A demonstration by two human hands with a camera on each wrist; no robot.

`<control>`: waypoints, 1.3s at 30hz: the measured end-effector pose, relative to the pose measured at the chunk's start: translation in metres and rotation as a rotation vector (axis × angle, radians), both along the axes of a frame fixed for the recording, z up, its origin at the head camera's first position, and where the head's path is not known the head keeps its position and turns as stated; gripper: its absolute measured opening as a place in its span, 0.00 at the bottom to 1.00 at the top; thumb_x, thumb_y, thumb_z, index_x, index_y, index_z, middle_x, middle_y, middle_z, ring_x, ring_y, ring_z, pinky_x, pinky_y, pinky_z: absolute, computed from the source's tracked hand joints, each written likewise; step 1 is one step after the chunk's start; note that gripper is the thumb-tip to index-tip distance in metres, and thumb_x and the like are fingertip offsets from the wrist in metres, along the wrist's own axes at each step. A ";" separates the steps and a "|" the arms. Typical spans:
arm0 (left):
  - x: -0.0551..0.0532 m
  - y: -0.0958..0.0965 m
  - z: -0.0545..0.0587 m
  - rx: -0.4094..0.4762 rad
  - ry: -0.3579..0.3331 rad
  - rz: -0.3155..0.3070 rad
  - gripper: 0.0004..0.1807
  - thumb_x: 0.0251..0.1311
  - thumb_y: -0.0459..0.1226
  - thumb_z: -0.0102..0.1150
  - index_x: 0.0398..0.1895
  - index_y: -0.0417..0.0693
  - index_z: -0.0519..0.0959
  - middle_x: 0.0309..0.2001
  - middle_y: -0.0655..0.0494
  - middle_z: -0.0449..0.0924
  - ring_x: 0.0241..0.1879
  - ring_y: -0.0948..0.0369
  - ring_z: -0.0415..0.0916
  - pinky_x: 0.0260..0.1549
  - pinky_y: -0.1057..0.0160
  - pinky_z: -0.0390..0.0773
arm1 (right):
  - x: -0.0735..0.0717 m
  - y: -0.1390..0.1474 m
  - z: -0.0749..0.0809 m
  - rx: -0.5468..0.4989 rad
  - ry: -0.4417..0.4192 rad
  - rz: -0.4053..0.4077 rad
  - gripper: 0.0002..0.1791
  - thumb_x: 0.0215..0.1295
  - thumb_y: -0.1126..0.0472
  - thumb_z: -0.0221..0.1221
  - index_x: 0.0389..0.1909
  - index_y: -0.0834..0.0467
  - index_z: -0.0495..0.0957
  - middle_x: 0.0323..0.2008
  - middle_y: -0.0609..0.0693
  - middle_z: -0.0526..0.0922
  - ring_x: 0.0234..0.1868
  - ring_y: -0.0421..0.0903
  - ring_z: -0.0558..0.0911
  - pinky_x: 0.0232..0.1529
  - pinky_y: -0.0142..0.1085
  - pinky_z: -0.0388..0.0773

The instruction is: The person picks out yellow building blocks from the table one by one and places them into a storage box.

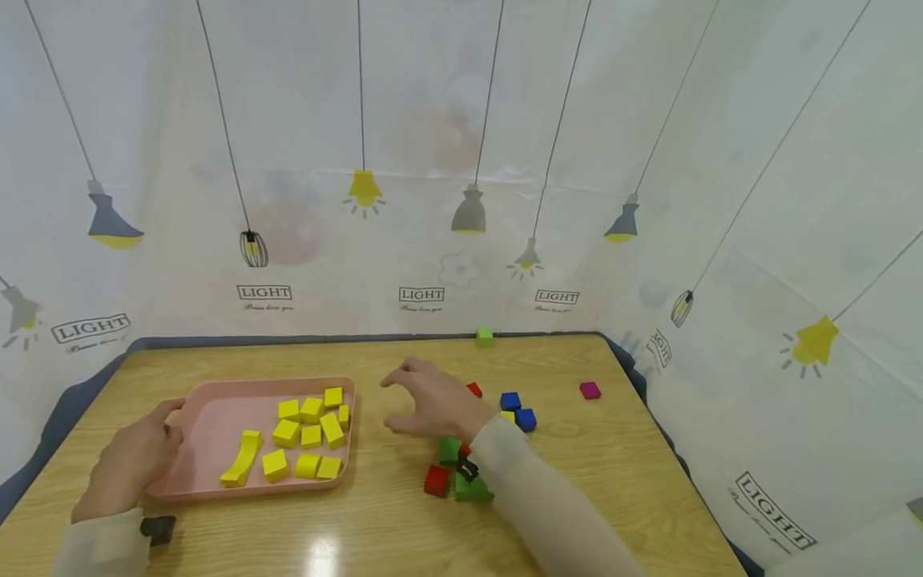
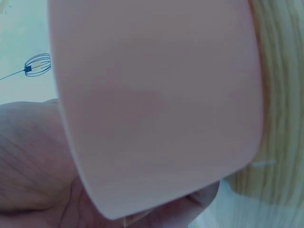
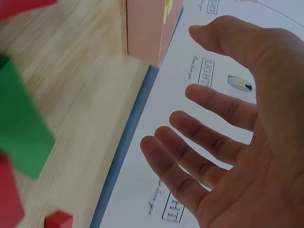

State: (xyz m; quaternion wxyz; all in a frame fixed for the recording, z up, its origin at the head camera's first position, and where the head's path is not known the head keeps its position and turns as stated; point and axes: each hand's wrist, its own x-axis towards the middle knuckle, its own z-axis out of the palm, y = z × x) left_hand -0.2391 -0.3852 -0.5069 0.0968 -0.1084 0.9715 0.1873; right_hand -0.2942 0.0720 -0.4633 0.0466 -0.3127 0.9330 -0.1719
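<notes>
A pink tray (image 1: 216, 413) lies on the left part of the table with several yellow blocks (image 1: 287, 433) in it, mostly toward its right half. My left hand (image 1: 137, 457) grips the tray's left rim. In the left wrist view the tray's smooth wall (image 2: 156, 95) fills most of the picture, hiding some of the fingers. My right hand (image 1: 436, 401) hovers between the tray and the loose blocks, fingers spread and loosely bent. Nothing lies in its palm (image 3: 247, 190) in the right wrist view. Under the right forearm are green blocks (image 1: 472, 487) and a red block (image 1: 436, 480), partly covered.
Blue blocks (image 1: 526, 419) and a partly hidden yellow block (image 1: 508, 416) sit just past the right wrist. Farther right lies a magenta block (image 1: 590, 390). A light green block (image 1: 485, 336) stands at the table's back edge, before the printed curtain (image 1: 324, 200).
</notes>
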 end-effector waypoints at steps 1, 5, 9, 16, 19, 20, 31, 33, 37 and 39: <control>0.001 0.001 0.002 -0.002 0.001 -0.004 0.34 0.86 0.33 0.50 0.87 0.29 0.57 0.60 0.19 0.81 0.43 0.41 0.79 0.39 0.47 0.79 | 0.001 0.006 0.000 -0.007 0.001 -0.003 0.32 0.77 0.41 0.75 0.77 0.43 0.84 0.72 0.49 0.84 0.65 0.47 0.84 0.65 0.46 0.89; 0.002 0.002 0.003 0.000 -0.005 -0.008 0.34 0.86 0.34 0.49 0.87 0.29 0.57 0.55 0.23 0.82 0.42 0.44 0.79 0.38 0.49 0.78 | 0.005 0.032 -0.002 -0.029 -0.001 -0.013 0.30 0.79 0.43 0.73 0.77 0.45 0.84 0.73 0.48 0.83 0.69 0.49 0.85 0.68 0.50 0.88; 0.001 0.000 0.003 0.000 0.001 -0.010 0.34 0.86 0.34 0.50 0.87 0.29 0.57 0.52 0.26 0.83 0.40 0.45 0.79 0.36 0.50 0.77 | 0.008 0.059 -0.005 -0.054 0.000 -0.027 0.28 0.79 0.45 0.72 0.75 0.47 0.85 0.71 0.49 0.84 0.69 0.52 0.85 0.70 0.52 0.87; 0.002 0.002 0.004 -0.009 0.009 -0.018 0.34 0.86 0.34 0.50 0.87 0.29 0.57 0.54 0.25 0.83 0.41 0.44 0.79 0.38 0.49 0.77 | 0.014 0.106 -0.015 -0.104 -0.006 -0.065 0.26 0.75 0.51 0.72 0.70 0.54 0.88 0.67 0.54 0.86 0.62 0.58 0.86 0.66 0.56 0.87; 0.003 0.003 0.005 -0.007 0.009 -0.021 0.34 0.86 0.34 0.50 0.87 0.28 0.57 0.52 0.25 0.83 0.40 0.45 0.79 0.37 0.50 0.77 | 0.017 0.123 -0.019 -0.087 0.029 -0.074 0.24 0.75 0.53 0.73 0.68 0.55 0.89 0.65 0.54 0.87 0.63 0.57 0.87 0.68 0.56 0.87; 0.003 0.003 0.005 -0.005 0.010 -0.022 0.33 0.86 0.34 0.49 0.87 0.28 0.57 0.52 0.26 0.83 0.40 0.45 0.79 0.37 0.50 0.77 | 0.018 0.127 -0.020 -0.076 0.042 -0.075 0.24 0.76 0.53 0.74 0.68 0.55 0.89 0.65 0.54 0.87 0.62 0.56 0.87 0.67 0.56 0.87; 0.003 0.002 0.003 -0.001 0.011 0.001 0.34 0.86 0.34 0.49 0.88 0.29 0.57 0.58 0.20 0.81 0.41 0.43 0.79 0.36 0.51 0.77 | 0.020 0.159 -0.032 0.022 0.030 -0.138 0.26 0.73 0.56 0.79 0.69 0.53 0.89 0.64 0.54 0.87 0.61 0.50 0.84 0.70 0.54 0.87; 0.003 0.002 0.003 0.003 0.010 -0.002 0.34 0.86 0.34 0.49 0.87 0.29 0.57 0.56 0.21 0.81 0.41 0.44 0.79 0.36 0.51 0.76 | 0.019 0.161 -0.033 0.034 0.021 -0.154 0.26 0.73 0.56 0.79 0.69 0.53 0.89 0.64 0.53 0.86 0.61 0.50 0.84 0.72 0.54 0.86; 0.002 0.000 0.002 0.004 0.016 -0.010 0.34 0.86 0.34 0.50 0.87 0.28 0.57 0.54 0.23 0.82 0.40 0.45 0.79 0.35 0.52 0.76 | 0.019 0.165 -0.034 0.048 0.015 -0.173 0.25 0.73 0.57 0.80 0.69 0.51 0.89 0.64 0.50 0.86 0.63 0.50 0.84 0.74 0.55 0.86; 0.002 0.000 0.002 0.004 0.019 -0.012 0.34 0.86 0.34 0.50 0.87 0.28 0.57 0.54 0.23 0.82 0.40 0.45 0.79 0.34 0.53 0.76 | 0.019 0.166 -0.035 0.052 0.015 -0.176 0.25 0.73 0.57 0.80 0.69 0.51 0.89 0.64 0.50 0.86 0.63 0.50 0.84 0.74 0.56 0.86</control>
